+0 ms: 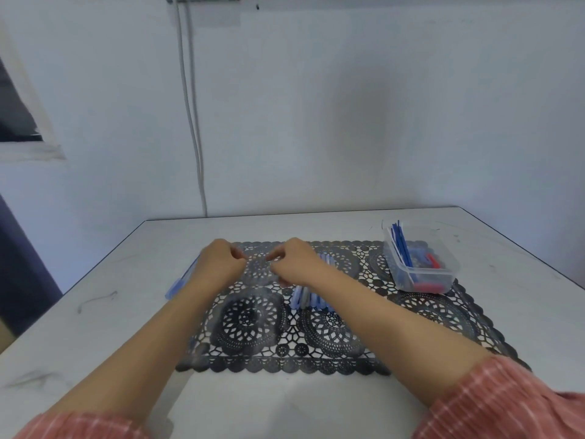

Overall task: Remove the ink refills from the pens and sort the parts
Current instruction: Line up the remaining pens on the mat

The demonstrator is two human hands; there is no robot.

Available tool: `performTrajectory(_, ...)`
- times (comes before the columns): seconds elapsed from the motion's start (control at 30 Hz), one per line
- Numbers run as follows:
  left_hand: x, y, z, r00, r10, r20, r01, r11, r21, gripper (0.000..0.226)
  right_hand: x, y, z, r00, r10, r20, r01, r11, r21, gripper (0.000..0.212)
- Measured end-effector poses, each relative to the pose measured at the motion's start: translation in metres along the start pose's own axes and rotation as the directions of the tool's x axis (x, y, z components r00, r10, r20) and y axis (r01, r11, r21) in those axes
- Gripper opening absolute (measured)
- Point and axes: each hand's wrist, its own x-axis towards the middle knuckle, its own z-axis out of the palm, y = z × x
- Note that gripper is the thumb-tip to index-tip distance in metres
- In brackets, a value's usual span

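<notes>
My left hand [221,261] and my right hand [294,261] hover close together over the far middle of the black lace placemat [332,337]. Both have their fingers curled into pinches that face each other. They seem to hold the two ends of a thin pale pen, which is too blurred to make out. A row of blue and white pens [308,301] lies on the mat, partly hidden under my right forearm. More blue pen parts [180,285] lie at the mat's left edge, behind my left wrist.
A clear plastic tub [443,274] at the mat's far right corner holds blue refills [402,248] standing up and red caps [432,261]. The white table [126,312] ends at a wall behind and drops off at its left and right edges.
</notes>
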Motion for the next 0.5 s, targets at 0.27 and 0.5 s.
performTrajectory(0.27,0.032,-0.073,-0.036,0.984,-0.124,-0.126,0.143,0.978,0.155,0.019,0.030,-0.033,0.058,0.995,-0.096,0.002,0.096,0.995,0.034,0.030)
performTrajectory(0.5,0.040,-0.097,-0.041,0.973,-0.223,-0.054,0.229,0.951,0.209,0.012,0.045,-0.042,0.082,0.992,-0.124,-0.016,0.123,0.990,-0.062,0.026)
